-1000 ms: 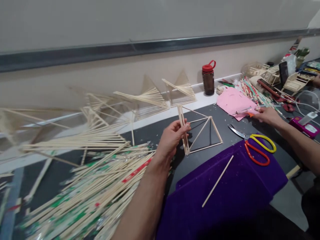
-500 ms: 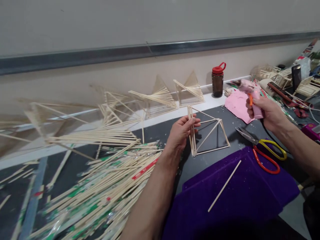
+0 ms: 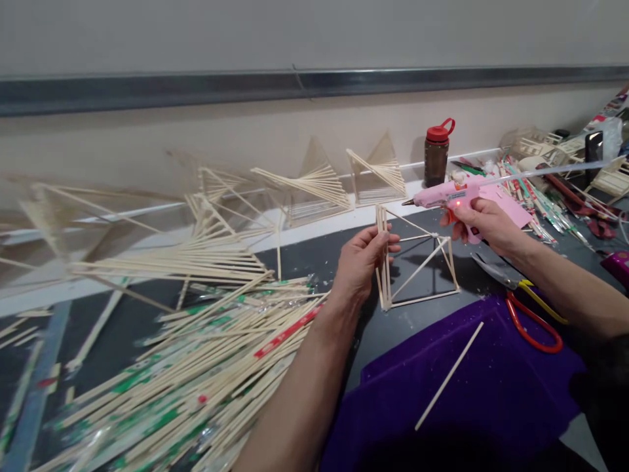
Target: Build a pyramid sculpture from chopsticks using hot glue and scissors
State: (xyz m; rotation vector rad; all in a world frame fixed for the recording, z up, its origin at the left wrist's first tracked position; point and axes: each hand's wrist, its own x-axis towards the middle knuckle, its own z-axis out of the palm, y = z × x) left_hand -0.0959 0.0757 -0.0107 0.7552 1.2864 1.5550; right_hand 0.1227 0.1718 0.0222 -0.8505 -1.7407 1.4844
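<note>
My left hand (image 3: 362, 260) is closed round the upright sticks at the left side of a small wooden stick frame (image 3: 423, 303), which stands on the dark table. In my right hand (image 3: 484, 223) is a pink hot glue gun (image 3: 445, 195), held by its handle with a small red light showing. Its nozzle points left, just above and right of the frame's top left corner, apart from it. A clear glue stick (image 3: 545, 172) juts from the gun's back. Below my right hand lie scissors (image 3: 533, 328) with red and yellow handles, partly hidden by my forearm.
A purple cloth (image 3: 393, 406) with a single loose stick (image 3: 449, 375) lies in front. Many packaged sticks (image 3: 230, 354) cover the left. Finished stick structures (image 3: 314, 190) line the wall beside a red-lidded bottle (image 3: 436, 157). Pink paper (image 3: 511, 208) lies behind my right hand.
My right hand has brought the glue gun left and turned it, so its nozzle is near the frame's top. The left hand keeps its hold on the frame. The view has shifted slightly.
</note>
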